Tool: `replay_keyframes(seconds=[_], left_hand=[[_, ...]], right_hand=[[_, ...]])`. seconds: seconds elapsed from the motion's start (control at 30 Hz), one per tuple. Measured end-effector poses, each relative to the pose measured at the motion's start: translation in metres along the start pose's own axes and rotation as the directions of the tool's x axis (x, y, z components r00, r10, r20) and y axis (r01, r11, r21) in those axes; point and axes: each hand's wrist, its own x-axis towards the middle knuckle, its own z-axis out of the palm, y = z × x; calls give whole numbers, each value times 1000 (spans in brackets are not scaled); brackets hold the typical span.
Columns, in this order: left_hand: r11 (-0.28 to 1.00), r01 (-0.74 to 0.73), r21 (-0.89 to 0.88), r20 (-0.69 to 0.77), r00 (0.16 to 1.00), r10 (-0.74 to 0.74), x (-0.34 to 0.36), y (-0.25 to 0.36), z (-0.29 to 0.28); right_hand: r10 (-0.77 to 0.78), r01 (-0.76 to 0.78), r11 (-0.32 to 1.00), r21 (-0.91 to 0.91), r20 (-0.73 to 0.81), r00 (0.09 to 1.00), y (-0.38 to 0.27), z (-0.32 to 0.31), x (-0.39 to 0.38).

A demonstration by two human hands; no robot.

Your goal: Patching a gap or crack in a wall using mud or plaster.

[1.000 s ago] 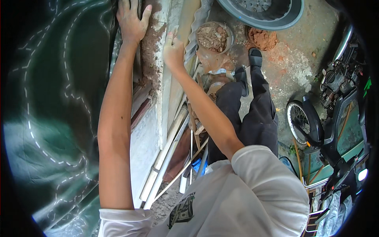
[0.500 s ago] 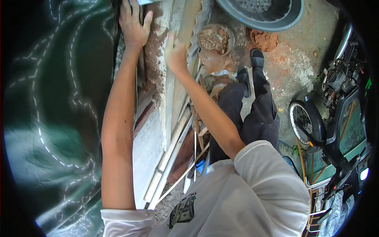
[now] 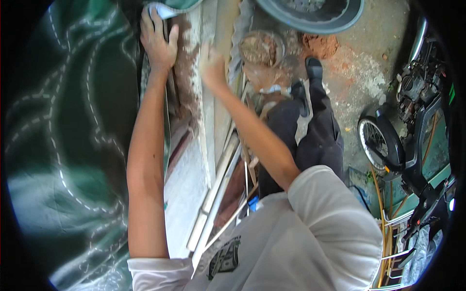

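My left hand lies at the top, open, its fingers and thumb spread along the edge of the dark green sheet with white dashed lines. Its fingertips reach a folded-over, pale underside of sheet. Beside it, my right hand is over a long pale board. Motion smears its fingers, so I cannot make out whether anything is in them. Between the two hands runs a brown, soil-stained strip with flaking white edges.
Poles and wood scraps lie below the boards. A round tub of rubble, a pile of reddish soil and a large grey basin are near my feet. A motorcycle stands at the right.
The whole view has shifted slightly. More of the folded sheet shows beyond my left hand, which keeps its spread pose. My right hand is more blurred, with its fingers less distinct.
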Motion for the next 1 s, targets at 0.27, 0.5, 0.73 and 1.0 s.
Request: replay_keyframes(seconds=[0.27,0.5,0.73,1.0], left_hand=[[999,34,-28,47,998,-32,5,5,-5],[996,38,-77,43,998,-35,4,6,-6],[1000,21,-4,25,999,-21,5,2,-3],[996,54,-73,52,997,-50,5,2,-2]], right_hand=[[-87,90,993,71,-44,995,-1,-1,-8],[-157,161,987,28,-106,982,-19,-5,2],[-155,168,981,95,-131,979,-21,-8,0],[-422,435,899,-56,-378,824,-5,7,20]])
